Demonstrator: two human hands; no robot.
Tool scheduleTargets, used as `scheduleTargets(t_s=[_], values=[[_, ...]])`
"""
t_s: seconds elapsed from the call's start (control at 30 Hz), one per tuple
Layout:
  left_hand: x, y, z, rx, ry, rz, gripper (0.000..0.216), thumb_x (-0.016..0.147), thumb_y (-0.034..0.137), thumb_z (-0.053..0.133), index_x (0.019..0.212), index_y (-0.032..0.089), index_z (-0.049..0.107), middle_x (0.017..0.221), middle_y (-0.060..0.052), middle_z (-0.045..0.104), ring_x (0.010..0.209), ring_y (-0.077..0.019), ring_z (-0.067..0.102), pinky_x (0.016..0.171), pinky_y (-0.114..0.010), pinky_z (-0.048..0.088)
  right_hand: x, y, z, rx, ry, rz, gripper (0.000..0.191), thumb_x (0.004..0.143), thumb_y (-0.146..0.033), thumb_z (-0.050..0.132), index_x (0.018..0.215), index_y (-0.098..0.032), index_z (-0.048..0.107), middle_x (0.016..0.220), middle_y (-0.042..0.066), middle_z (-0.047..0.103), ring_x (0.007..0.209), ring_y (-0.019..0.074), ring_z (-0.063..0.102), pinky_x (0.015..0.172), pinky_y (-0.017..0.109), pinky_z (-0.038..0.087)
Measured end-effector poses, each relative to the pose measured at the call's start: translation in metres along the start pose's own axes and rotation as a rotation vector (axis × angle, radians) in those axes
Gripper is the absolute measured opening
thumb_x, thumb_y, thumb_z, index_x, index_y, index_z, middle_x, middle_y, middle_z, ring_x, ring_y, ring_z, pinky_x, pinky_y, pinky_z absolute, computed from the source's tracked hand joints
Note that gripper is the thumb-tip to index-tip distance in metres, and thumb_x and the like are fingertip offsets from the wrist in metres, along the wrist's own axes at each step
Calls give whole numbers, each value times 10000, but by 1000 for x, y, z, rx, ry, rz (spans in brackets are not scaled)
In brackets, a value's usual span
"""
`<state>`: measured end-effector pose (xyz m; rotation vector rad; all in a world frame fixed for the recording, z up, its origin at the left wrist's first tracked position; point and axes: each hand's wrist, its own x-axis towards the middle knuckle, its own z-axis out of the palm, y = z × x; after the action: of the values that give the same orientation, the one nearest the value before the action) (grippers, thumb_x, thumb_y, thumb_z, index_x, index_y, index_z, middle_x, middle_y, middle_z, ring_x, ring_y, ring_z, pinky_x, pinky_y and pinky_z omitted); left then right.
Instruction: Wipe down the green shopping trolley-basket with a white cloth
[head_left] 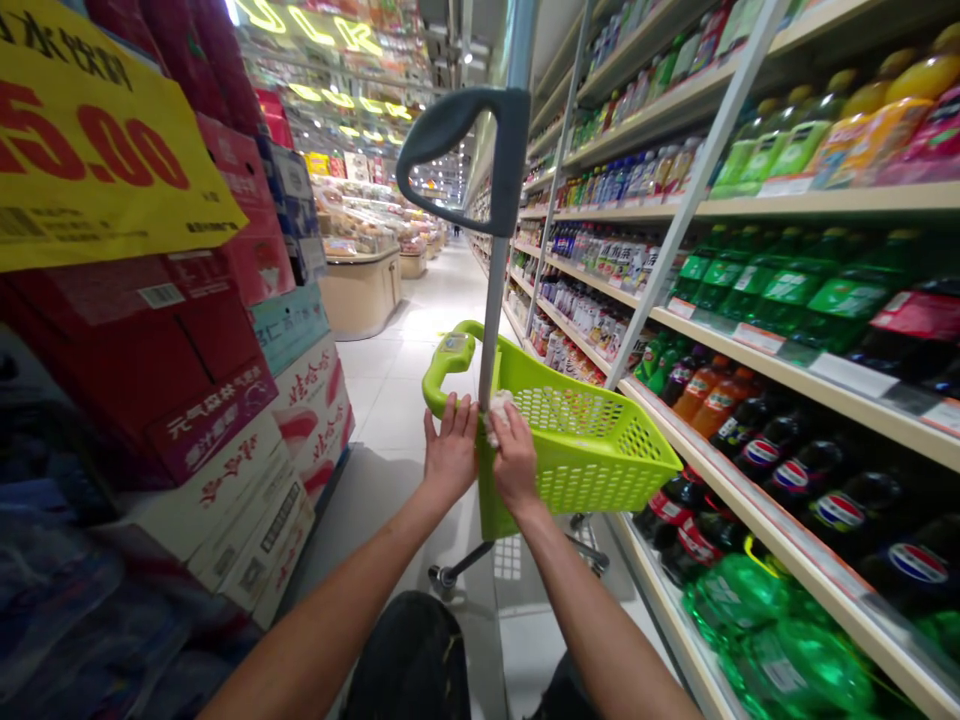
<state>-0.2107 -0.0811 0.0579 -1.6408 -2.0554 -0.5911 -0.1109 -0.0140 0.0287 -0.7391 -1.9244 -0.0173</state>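
In front of me stands a small lime-green shopping cart [585, 450] with a perforated basket and a tall grey metal pole [496, 290]. A dark grey loop handle [506, 165] sits high on that pole. My right hand [516, 460] is closed on a crumpled whitish cloth [498, 412], pressed against the foot of the pole by the basket's near edge. Fingers stretched out, my left hand [452, 455] rests on the cart's green side, just left of the pole and below the curved green grip [442, 375].
Shelves of bottled drinks [817, 290] line the right side, close to the basket. Stacked drink cartons [225, 450] rise on the left under a yellow price sign [97, 150]. The tiled aisle [427, 350] runs ahead past a food counter [360, 290]. A caster wheel [442, 580] stands near my knee.
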Motion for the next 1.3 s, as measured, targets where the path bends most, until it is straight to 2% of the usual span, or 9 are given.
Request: scheduleTargets(t_s=[0.1,0.2,0.33,0.47,0.73,1.0,1.07,1.2,1.3], values=[[0,-1,-9,-7,-16,53,599,708,148,404,1304,152,343,1394,-77,325,1316,-258,173,1045,-528,59,2,-6,0,36,1,-14,373,846,-129,341,1152,-175,549,1282,109,459,1205,196,384,1002,400,322],[5,-11,-20,-35,-12,97,553,714,157,426,1266,174,395,1353,-80,395,1283,-246,261,1045,-480,107,-12,26,-11,28,18,27,414,822,-95,316,1159,-173,543,1290,108,452,1198,209,389,968,423,357],[20,-32,-27,-71,29,52,432,764,208,422,1196,197,451,1301,-78,457,1237,-229,342,1026,-456,162,-29,58,-14,2,67,140,453,785,-71,308,1157,-172,547,1299,101,440,1195,221,392,966,454,360],[32,-41,-26,-83,-11,23,322,771,221,450,1085,223,520,1171,-60,562,1184,-220,408,987,-440,225,-24,49,-2,67,59,141,488,779,-54,291,1188,-184,521,1328,87,408,1236,202,349,1008,455,316],[25,-31,-24,-84,63,-41,270,775,220,467,1036,224,536,1148,-52,575,1139,-212,442,905,-421,275,-3,49,0,80,-17,181,473,750,-32,297,1124,-132,569,1262,135,475,1195,211,405,988,437,341],[11,1,-29,-94,109,-60,263,776,230,477,1034,207,523,1115,-84,578,1113,-236,448,854,-423,305,-6,-6,-5,166,37,92,501,786,-30,305,1235,-187,460,1346,101,382,1270,191,301,1029,423,291],[9,5,-32,-108,105,-40,265,766,224,483,1028,205,521,1088,-82,586,1087,-240,464,857,-430,308,-8,-1,-9,181,39,92,492,796,-42,307,1239,-196,455,1355,92,370,1271,191,299,1020,414,312],[12,-7,-36,-227,58,129,344,752,236,497,1093,198,475,1115,-77,579,1072,-224,486,934,-443,281,-11,20,-17,207,58,136,466,803,-57,303,1201,-203,497,1319,75,422,1239,185,355,1006,417,334],[15,-18,-32,-309,87,94,361,762,339,500,1084,176,473,1236,-112,496,1182,-258,398,982,-488,244,-14,15,-20,231,96,171,446,813,-78,319,1195,-216,504,1314,70,431,1227,185,376,990,403,357]])
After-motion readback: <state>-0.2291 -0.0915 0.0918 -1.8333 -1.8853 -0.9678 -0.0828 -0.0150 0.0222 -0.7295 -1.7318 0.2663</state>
